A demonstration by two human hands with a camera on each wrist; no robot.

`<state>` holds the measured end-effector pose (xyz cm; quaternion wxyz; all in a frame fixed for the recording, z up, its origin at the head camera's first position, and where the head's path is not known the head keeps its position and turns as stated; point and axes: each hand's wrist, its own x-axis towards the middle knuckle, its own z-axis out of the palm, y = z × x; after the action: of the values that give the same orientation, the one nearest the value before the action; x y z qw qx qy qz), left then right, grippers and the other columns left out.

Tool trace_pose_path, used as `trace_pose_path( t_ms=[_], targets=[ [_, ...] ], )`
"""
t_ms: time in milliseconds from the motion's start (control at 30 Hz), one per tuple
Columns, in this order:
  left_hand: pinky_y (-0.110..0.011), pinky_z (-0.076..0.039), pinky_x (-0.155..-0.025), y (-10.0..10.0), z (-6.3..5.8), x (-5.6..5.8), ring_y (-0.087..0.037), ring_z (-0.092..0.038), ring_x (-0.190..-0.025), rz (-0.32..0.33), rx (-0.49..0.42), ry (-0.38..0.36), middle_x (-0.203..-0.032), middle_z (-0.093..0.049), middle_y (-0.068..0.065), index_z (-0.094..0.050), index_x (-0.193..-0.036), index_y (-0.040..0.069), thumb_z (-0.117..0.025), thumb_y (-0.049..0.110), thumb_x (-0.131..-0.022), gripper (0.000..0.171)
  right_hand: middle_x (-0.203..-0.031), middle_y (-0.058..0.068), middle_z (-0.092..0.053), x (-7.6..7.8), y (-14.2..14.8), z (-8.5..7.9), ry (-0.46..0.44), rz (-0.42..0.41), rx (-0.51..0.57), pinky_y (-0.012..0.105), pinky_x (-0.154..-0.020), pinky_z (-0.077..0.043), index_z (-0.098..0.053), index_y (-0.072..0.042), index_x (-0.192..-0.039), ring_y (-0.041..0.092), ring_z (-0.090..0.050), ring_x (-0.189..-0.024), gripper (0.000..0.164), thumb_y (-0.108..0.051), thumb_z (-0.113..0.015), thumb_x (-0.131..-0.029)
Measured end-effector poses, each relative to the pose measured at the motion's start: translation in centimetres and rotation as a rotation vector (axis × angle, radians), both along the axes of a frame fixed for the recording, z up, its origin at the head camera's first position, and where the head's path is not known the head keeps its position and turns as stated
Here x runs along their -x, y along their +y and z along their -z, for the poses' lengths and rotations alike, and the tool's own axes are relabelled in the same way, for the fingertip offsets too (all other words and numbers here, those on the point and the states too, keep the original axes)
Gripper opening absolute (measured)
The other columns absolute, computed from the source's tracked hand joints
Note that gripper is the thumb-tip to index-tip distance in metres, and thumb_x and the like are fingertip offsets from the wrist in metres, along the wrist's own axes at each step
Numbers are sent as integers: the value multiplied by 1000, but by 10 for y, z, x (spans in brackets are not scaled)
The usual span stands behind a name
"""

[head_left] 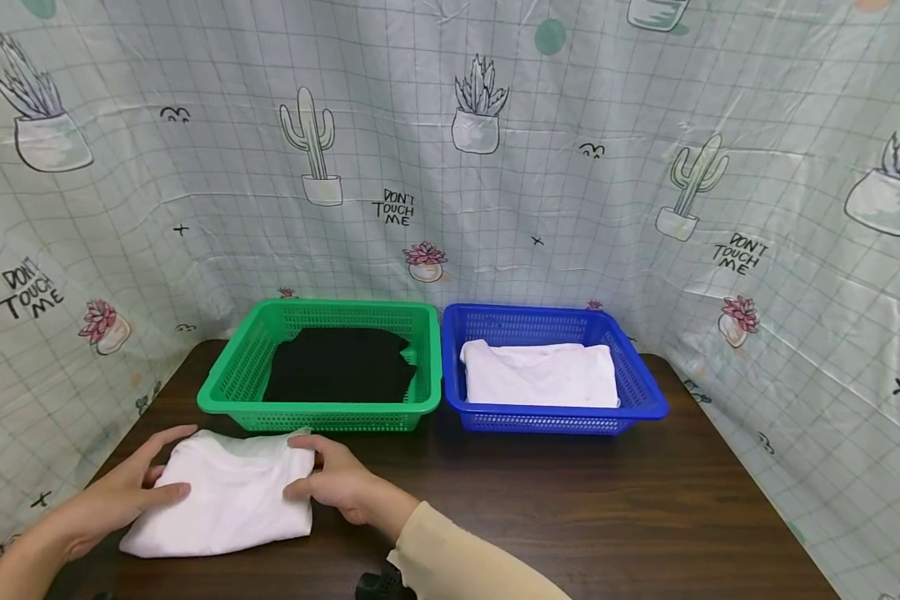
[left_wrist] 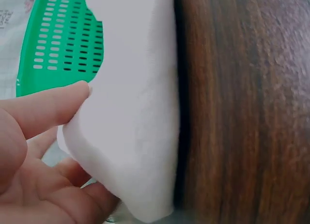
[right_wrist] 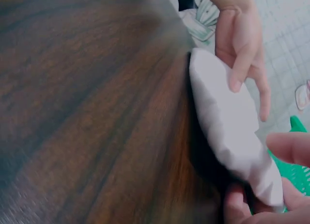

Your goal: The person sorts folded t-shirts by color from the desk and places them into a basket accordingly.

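A folded white T-shirt point(head_left: 225, 496) lies at the table's front left, its neckline towards the green basket. In the head view my left hand point(head_left: 123, 492) holds its left side. The left wrist view shows the left hand point(left_wrist: 43, 161) with fingers tucked under the edge of the shirt point(left_wrist: 131, 107). On the other side my right hand point(head_left: 341, 479) grips the right edge, thumb on the front. In the right wrist view some right-hand fingers point(right_wrist: 237, 204) reach beneath the shirt point(right_wrist: 232, 122). From below, its bottom edge looks slightly raised over a dark shadow.
Behind the shirt stands a green basket point(head_left: 318, 408) with a folded black garment point(head_left: 337, 367). Beside it, to the right, a blue basket point(head_left: 562, 412) holds a folded white garment point(head_left: 540, 375). Dark wooden table point(head_left: 570, 508) spreads to the right. A patterned curtain point(head_left: 420, 167) surrounds the back and sides.
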<state>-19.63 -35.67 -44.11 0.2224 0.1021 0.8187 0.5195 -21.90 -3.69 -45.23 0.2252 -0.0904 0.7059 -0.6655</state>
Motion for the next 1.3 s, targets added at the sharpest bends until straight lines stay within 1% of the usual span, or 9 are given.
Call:
trace_pose_path(
  t_ms=[67,167,300,400,500,667,867,1100,1300],
  targets=[
    [-31,-55,-83,2,-2,-1,-16,-66,-109,-1,7,24,-143,-48,-39,-8,-163,47,-56,17,-112,76,-140,-1,-58,1,1,-2,46,-2,-38,30,-91,-57,-67,-19,-140,9,-59,-113,67,13,-79,-82],
    [-25,-53,-85,6,-3,-2,1,-56,-115,0,-5,37,-157,-29,-36,-12,-167,29,-56,17,-112,71,-145,-4,-54,3,2,-4,54,-11,-72,27,-65,-50,-67,-25,-139,8,-53,-82,68,11,-81,-84],
    [-18,-46,-89,9,-2,-2,17,-32,-118,8,-15,-23,-169,1,-27,-23,-165,11,-58,19,-111,65,-142,-4,-52,4,1,-2,17,-22,-56,27,-57,-43,-65,-24,-139,12,-46,-74,65,8,-82,-84],
    [-23,-46,-92,11,1,-1,3,-31,-125,26,-15,-97,-167,-2,-29,-34,-162,9,-59,21,-111,58,-140,-3,-53,6,0,2,-9,-15,2,28,-77,-55,-66,-19,-137,12,-56,-104,62,8,-81,-84],
    [-32,-49,-93,13,3,0,-15,-37,-126,35,-19,-145,-163,-8,-31,-39,-160,9,-60,21,-110,55,-136,-3,-55,8,1,6,-27,-19,38,33,-88,-57,-68,-15,-136,15,-60,-111,59,9,-80,-84],
    [-32,-53,-93,20,-1,-4,-10,-49,-121,52,-85,-145,-158,-23,-24,-42,-159,14,-60,17,-110,52,-135,-6,-58,7,14,3,33,-61,27,29,-94,-54,-67,-14,-138,10,-58,-115,61,11,-79,-84],
    [-33,-58,-90,37,-30,-14,-13,-61,-114,61,-160,-57,-140,-48,-3,-49,-154,28,-58,12,-110,48,-140,-5,-55,-2,50,-28,58,-159,93,29,-94,-55,-63,-18,-146,11,-58,-117,63,5,-77,-90],
    [-39,-62,-87,83,-73,-25,-25,-66,-113,50,-209,73,-140,-51,-13,-45,-155,20,-62,8,-107,52,-140,8,-55,-7,103,-74,27,-189,168,35,-90,-59,-57,-22,-152,21,-63,-115,65,5,-72,-95],
    [-39,-60,-89,147,-98,-1,-30,-61,-116,23,-204,139,-154,-37,-22,-43,-158,14,-74,18,-102,64,-148,15,-48,11,165,-101,70,-163,135,38,-90,-60,-44,-25,-162,23,-62,-118,75,2,-71,-97]
  ],
)
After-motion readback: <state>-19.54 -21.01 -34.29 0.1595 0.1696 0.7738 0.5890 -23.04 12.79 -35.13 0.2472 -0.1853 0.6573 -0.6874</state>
